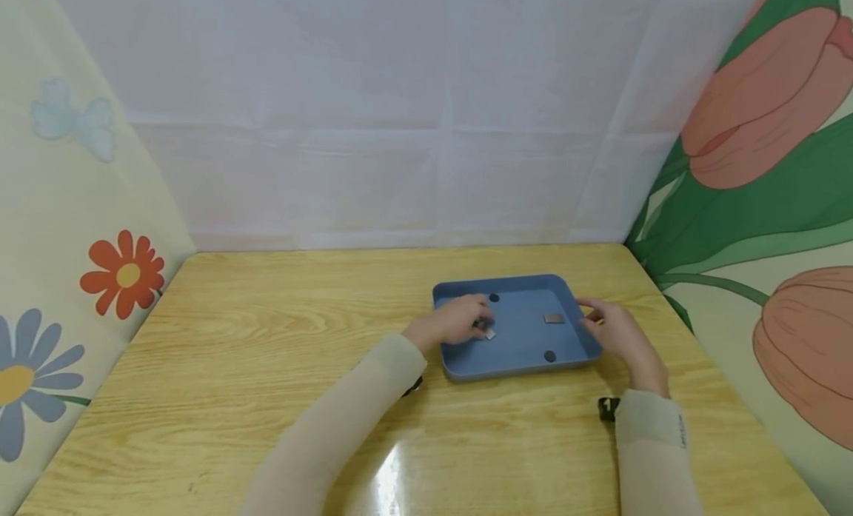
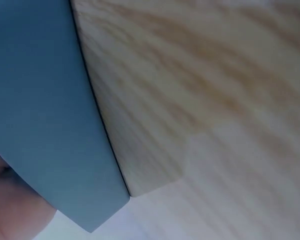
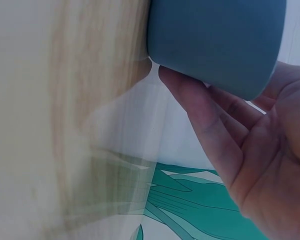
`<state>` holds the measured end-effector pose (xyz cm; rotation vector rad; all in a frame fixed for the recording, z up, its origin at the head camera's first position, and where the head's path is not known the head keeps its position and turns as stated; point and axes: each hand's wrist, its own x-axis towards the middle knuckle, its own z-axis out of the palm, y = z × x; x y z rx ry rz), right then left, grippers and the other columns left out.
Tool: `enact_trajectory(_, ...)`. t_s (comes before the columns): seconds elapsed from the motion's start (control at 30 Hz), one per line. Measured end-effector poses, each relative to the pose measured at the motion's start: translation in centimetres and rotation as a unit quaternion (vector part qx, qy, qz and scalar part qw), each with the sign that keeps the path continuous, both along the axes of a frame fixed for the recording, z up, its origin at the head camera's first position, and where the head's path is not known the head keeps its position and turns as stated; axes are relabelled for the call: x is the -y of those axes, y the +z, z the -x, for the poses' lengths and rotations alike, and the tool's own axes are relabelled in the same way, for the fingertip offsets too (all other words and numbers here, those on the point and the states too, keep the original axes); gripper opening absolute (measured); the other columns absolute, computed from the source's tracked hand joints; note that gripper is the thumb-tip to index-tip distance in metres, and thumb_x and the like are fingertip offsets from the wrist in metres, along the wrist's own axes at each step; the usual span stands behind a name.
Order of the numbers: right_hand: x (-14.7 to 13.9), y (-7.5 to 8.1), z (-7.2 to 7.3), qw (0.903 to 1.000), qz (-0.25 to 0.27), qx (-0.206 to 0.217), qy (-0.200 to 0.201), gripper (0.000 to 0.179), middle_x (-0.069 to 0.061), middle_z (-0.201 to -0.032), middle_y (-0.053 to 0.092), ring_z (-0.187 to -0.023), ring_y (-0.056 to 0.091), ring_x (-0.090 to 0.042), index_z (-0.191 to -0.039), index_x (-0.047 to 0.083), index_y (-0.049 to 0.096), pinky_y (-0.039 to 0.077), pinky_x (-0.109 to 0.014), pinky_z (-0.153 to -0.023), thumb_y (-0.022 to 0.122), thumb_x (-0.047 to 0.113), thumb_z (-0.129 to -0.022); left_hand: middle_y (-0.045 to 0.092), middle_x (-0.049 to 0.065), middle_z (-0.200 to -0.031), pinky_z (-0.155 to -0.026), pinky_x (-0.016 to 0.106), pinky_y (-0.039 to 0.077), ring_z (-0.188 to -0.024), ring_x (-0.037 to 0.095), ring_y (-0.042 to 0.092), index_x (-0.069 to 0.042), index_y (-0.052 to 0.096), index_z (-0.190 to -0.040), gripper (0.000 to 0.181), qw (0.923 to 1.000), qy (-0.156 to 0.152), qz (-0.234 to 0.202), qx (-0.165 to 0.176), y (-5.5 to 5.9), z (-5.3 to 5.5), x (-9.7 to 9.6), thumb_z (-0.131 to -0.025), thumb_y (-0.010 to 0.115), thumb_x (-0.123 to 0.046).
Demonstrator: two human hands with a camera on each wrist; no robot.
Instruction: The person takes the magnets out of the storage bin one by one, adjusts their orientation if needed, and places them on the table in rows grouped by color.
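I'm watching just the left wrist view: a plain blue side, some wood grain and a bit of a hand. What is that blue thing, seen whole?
Observer: A shallow rectangular tray, as the head view shows.
Visitor: Oh! Is anything lying in it?
Observer: Yes, among other things a dark round piece near the side closest to the person.
Visitor: And where is the person's other hand?
Observer: The right hand is at the tray's right end, fingers by its outer wall.
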<state>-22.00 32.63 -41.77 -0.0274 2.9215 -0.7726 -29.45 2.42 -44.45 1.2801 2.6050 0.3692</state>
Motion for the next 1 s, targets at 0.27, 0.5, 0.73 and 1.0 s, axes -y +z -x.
enact_trajectory(0.27, -0.02, -0.01, 0.04, 1.0, 0.0, 0.005, -0.003, 0.047, -0.03, -0.12, 0.067, -0.098, 0.067, -0.035, -0.151, 0.0, 0.048, 0.051, -0.034, -0.07, 0.055, 0.012, -0.106, 0.065, 0.007, -0.124, -0.099, 0.031, 0.054, -0.113, 0.018, 0.064, -0.009, 0.072, -0.127, 0.029, 0.9989, 0.027, -0.02, 0.032, -0.18, 0.28, 0.13, -0.099, 0.071, -0.018)
enact_trajectory(0.5, 0.13, -0.11, 0.2, 1.0, 0.0, 0.004, -0.006, 0.047, -0.03, -0.12, 0.067, -0.1, 0.066, -0.034, -0.151, 0.0, 0.048, 0.051, -0.033, -0.072, 0.055, 0.012, -0.106, 0.069, 0.006, -0.119, -0.097, 0.031, 0.055, -0.11, 0.018, 0.066, -0.01, 0.074, -0.121, 0.026, 0.9983, 0.04, -0.021, 0.036, -0.01, 0.47, 0.39, -0.097, 0.073, -0.019)
enact_trajectory(0.73, 0.09, -0.17, 0.28, 1.0, 0.001, 0.005, -0.008, 0.047, -0.029, -0.12, 0.067, -0.1, 0.066, -0.034, -0.151, 0.0, 0.048, 0.051, -0.033, -0.072, 0.055, 0.013, -0.106, 0.076, 0.006, -0.113, -0.093, 0.031, 0.057, -0.105, 0.019, 0.07, -0.008, 0.077, -0.115, 0.027, 0.9964, 0.057, -0.04, 0.049, 0.3, 0.76, 0.69, -0.092, 0.079, -0.022)
enact_trajectory(1.0, 0.03, -0.3, 0.37, 0.9998, -0.002, 0.014, -0.014, 0.047, -0.029, -0.122, 0.067, -0.101, 0.066, -0.033, -0.152, 0.002, 0.047, 0.052, -0.034, -0.073, 0.055, 0.014, -0.107, 0.077, 0.005, -0.106, -0.087, 0.028, 0.057, -0.097, 0.017, 0.07, -0.01, 0.078, -0.107, 0.021, 0.9954, 0.061, -0.037, 0.064, 0.27, 0.79, 0.79, -0.091, 0.079, -0.024)
